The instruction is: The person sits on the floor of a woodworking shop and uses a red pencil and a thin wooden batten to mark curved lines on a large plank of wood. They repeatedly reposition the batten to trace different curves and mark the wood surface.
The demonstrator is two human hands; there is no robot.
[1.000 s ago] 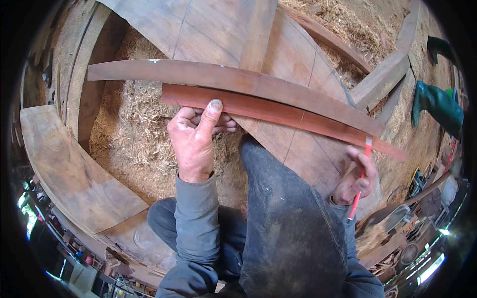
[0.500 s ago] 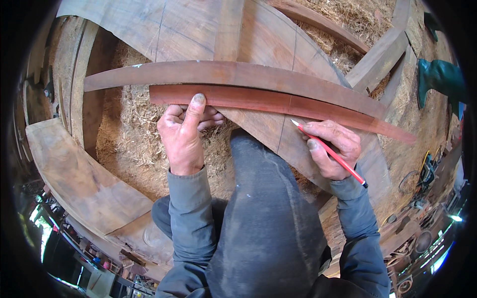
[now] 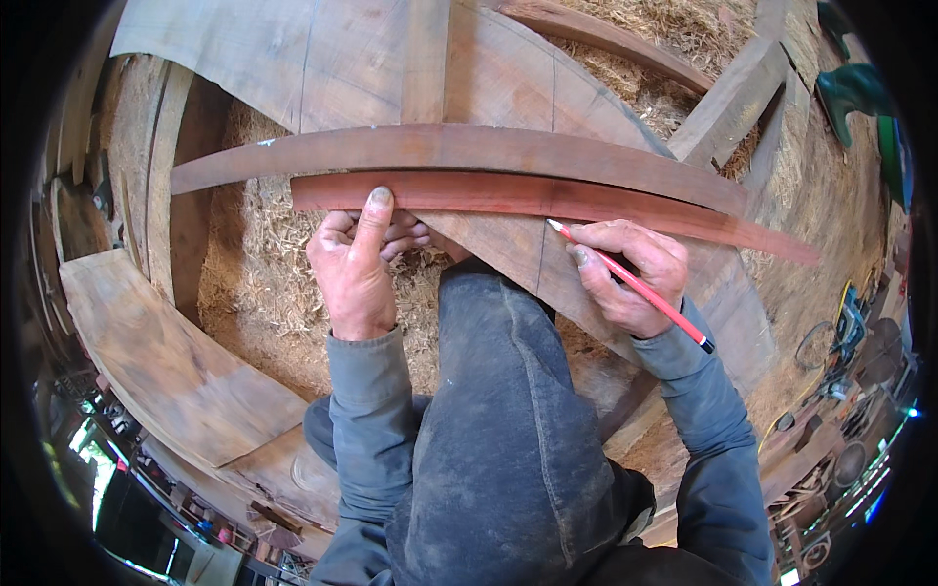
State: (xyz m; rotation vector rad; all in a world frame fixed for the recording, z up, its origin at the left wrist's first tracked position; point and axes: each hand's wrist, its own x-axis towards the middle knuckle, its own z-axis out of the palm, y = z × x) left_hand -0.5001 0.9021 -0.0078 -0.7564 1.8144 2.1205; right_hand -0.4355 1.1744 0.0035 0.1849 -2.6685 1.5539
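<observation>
A reddish curved wooden strip (image 3: 469, 196) lies across a broad wooden board (image 3: 498, 234). Its left end is gripped by my left hand (image 3: 358, 269), thumb on top and fingers curled underneath. My right hand (image 3: 640, 276) is closed round a red pencil (image 3: 640, 285). The pencil's white tip is at or just by the strip's near edge, close to a dark line drawn across the board; contact is too fine to tell. Just beyond the strip, and nearly parallel to it, lies a longer brown curved piece of wood (image 3: 391, 151).
Wood shavings (image 3: 264, 244) cover the ground under the boards. To the left lies another wide curved board (image 3: 176, 361). Crossing timbers (image 3: 733, 103) and a green boot (image 3: 855, 98) are at the far right. A teal power tool (image 3: 848, 322) sits at the right. My knee (image 3: 498, 371) is near the board.
My right hand and the pencil have moved left and slightly up, bringing the tip nearer the strip's edge. My left hand keeps its hold. The whole view has shifted a little.
</observation>
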